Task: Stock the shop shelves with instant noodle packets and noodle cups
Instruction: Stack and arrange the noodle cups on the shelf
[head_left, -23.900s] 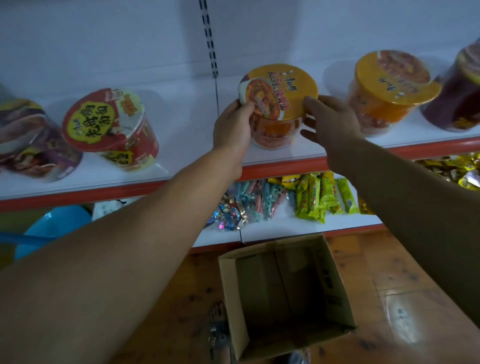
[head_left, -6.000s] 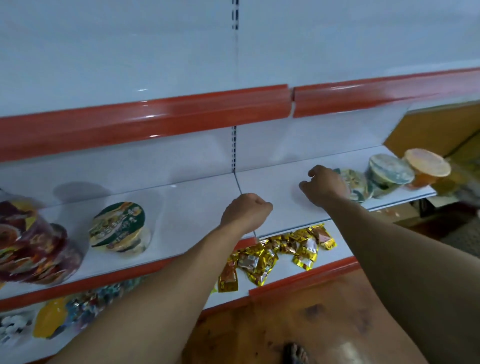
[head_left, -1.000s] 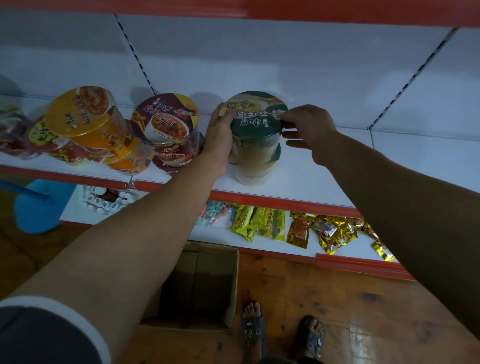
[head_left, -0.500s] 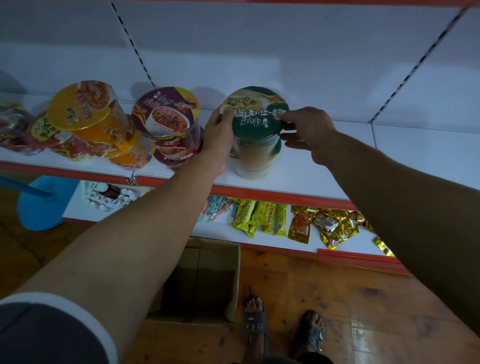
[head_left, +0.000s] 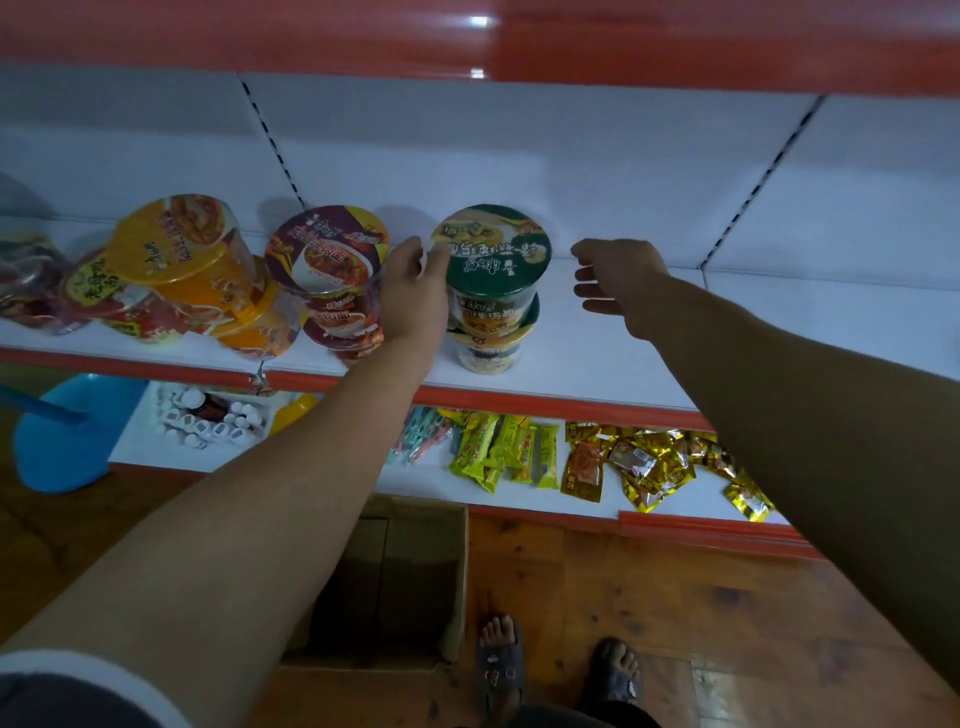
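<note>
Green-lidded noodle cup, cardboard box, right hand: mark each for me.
green-lidded noodle cup (head_left: 491, 249), head view, centre of its lid
cardboard box (head_left: 423, 577), head view, inner right wall
right hand (head_left: 618, 275), head view, back of the hand
</note>
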